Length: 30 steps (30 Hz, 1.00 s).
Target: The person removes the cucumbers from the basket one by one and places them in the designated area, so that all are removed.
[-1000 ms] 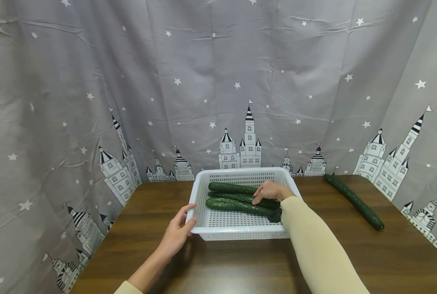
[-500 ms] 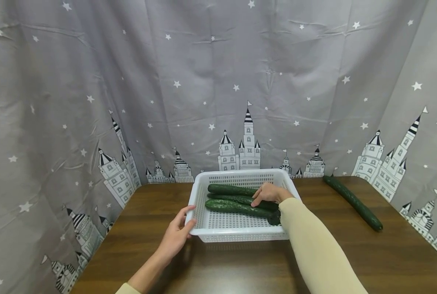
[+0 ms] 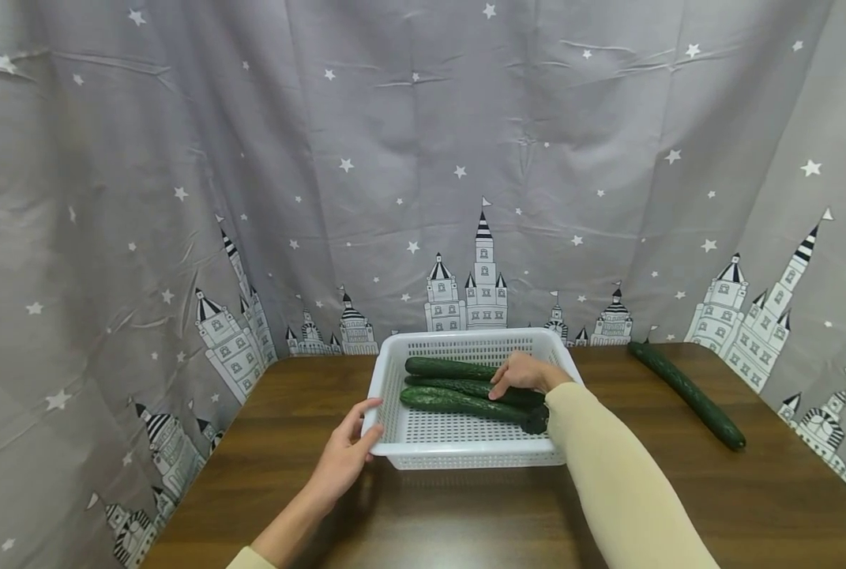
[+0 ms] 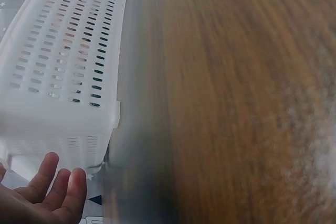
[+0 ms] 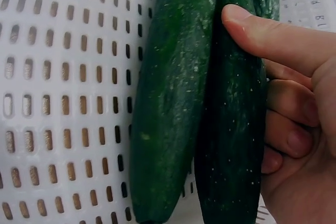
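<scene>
Three dark green cucumbers lie side by side in a white plastic basket (image 3: 465,448). My right hand (image 3: 525,371) reaches in from the right and grips the middle cucumber (image 3: 447,384) near its right part. In the right wrist view the thumb (image 5: 249,27) lies over that cucumber, with the other fingers curled at its far side. The front cucumber (image 3: 458,404) lies against it, and the back cucumber (image 3: 451,367) is partly hidden by the hand. My left hand (image 3: 344,450) holds the basket's left rim near the front corner, fingers along the outer wall (image 4: 58,114).
A single cucumber (image 3: 686,393) lies slanted on the brown wooden table (image 3: 309,387), to the right of the basket. Behind the table hangs a grey curtain (image 3: 394,158) printed with stars and castles, which also runs along both sides.
</scene>
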### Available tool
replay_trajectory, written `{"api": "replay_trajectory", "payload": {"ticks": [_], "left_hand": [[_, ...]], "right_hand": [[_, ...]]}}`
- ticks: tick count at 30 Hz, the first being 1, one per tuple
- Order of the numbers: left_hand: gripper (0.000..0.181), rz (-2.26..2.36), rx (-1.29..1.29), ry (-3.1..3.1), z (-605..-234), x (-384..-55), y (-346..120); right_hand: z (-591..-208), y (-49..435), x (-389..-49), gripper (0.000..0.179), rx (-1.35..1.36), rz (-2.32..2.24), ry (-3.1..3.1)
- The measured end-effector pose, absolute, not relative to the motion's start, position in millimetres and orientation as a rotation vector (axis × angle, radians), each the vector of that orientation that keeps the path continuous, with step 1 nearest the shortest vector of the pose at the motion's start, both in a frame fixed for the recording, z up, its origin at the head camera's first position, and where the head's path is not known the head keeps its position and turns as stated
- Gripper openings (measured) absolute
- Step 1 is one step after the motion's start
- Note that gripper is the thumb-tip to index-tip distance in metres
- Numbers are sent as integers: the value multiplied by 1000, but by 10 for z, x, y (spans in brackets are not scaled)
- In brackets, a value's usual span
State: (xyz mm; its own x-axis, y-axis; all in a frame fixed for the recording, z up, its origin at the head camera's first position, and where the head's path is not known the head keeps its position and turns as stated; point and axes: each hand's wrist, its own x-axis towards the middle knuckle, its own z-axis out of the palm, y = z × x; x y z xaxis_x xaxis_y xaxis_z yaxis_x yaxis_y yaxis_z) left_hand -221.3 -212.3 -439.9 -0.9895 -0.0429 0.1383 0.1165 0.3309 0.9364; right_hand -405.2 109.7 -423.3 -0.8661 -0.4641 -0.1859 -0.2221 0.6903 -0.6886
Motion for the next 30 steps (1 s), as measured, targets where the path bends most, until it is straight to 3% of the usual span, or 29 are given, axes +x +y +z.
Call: {"api": "replay_trajectory", "payload": {"ticks": [30], "left_hand": [[45, -1737, -79, -2433, -4396, -2202, -2112]], "right_hand": [[-3990, 1196, -4050, 32, -734, -921, 2512]]}}
